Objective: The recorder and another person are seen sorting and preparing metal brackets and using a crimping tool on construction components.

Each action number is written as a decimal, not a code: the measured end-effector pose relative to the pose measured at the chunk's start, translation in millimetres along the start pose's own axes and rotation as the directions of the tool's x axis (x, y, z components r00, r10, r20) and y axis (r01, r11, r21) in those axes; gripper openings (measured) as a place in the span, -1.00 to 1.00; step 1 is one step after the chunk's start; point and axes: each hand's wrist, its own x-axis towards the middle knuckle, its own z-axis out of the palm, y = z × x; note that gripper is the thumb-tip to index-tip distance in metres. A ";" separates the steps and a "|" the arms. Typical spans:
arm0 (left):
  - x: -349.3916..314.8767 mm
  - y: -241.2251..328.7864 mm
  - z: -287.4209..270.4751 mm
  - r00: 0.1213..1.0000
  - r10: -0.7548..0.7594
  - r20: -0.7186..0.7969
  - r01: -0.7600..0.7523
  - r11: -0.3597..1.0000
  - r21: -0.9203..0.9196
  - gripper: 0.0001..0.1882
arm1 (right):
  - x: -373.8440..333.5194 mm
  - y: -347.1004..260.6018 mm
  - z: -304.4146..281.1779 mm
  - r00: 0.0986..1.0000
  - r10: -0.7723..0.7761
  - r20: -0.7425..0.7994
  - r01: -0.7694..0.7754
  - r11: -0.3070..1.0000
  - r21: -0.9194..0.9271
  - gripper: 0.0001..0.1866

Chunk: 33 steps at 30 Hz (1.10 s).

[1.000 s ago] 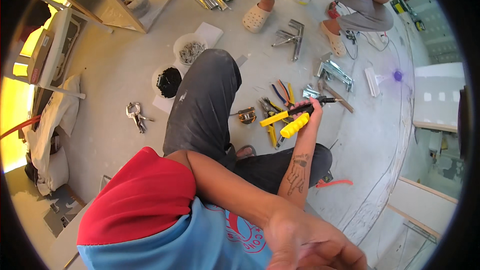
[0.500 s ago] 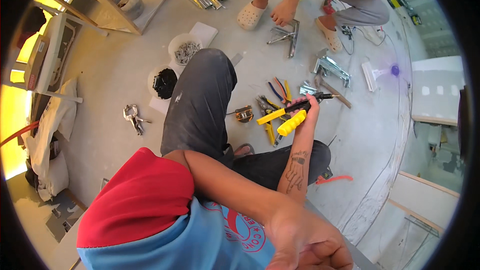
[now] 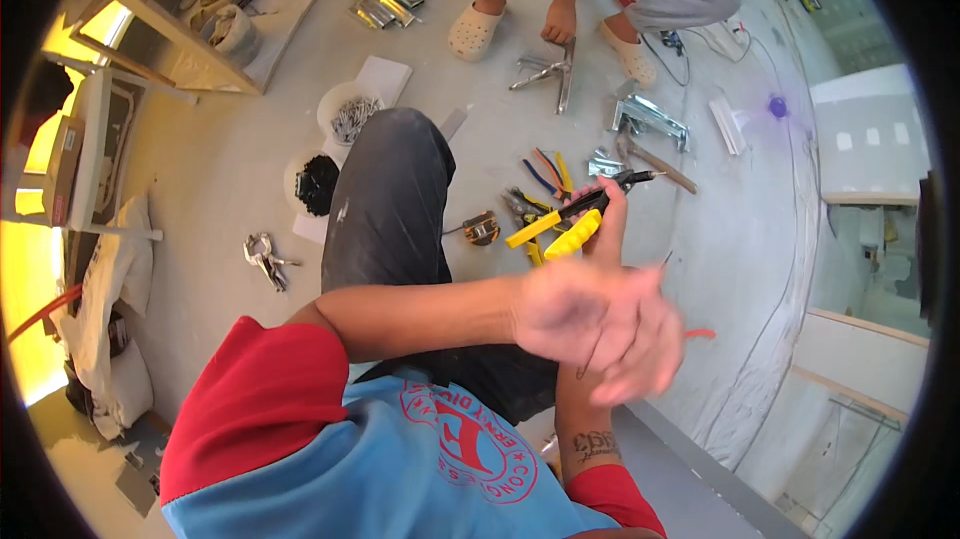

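Note:
My right hand (image 3: 612, 229) grips a hand riveter (image 3: 585, 219) with yellow handles and a black body, its nose pointing right. My left hand (image 3: 590, 324) hangs in front of my right forearm, blurred, with its fingers curled in. A thin dark line shows by its fingertips, but I cannot make out what they hold. Beyond the riveter lie several pliers (image 3: 548, 177), partly hidden behind it, and a hammer (image 3: 665, 169). A tape measure (image 3: 481, 229) rests left of them.
A bowl of rivets (image 3: 355, 119) and a bowl of black pieces (image 3: 316, 185) stand by my left knee. Locking pliers (image 3: 266, 260) lie further left. Ahead, another person's hand (image 3: 560, 19) touches a metal clamp (image 3: 548, 69). Metal brackets (image 3: 650, 121) lie to the right.
My left hand has swung up and forward from the lower edge to in front of my right forearm. The other person's hand now touches the clamp. The riveter stays in my right hand.

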 end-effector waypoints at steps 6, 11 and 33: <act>50.7 18.9 78.9 0.960 0.275 0.047 -0.258 0.939 -0.225 0.07 | 33.6 -0.1 -2.1 0.992 0.121 -0.032 -0.119 0.991 0.054 -0.77; 72.1 32.2 75.8 0.942 0.193 0.274 -0.208 0.978 0.024 0.12 | 55.2 2.5 4.4 0.983 0.150 -0.101 -0.145 0.988 0.055 -0.82; -113.6 106.6 -151.1 0.210 0.321 -0.923 0.312 0.873 0.375 -0.56 | 60.8 28.4 -23.1 0.989 0.088 -0.121 -0.084 0.996 0.033 -0.75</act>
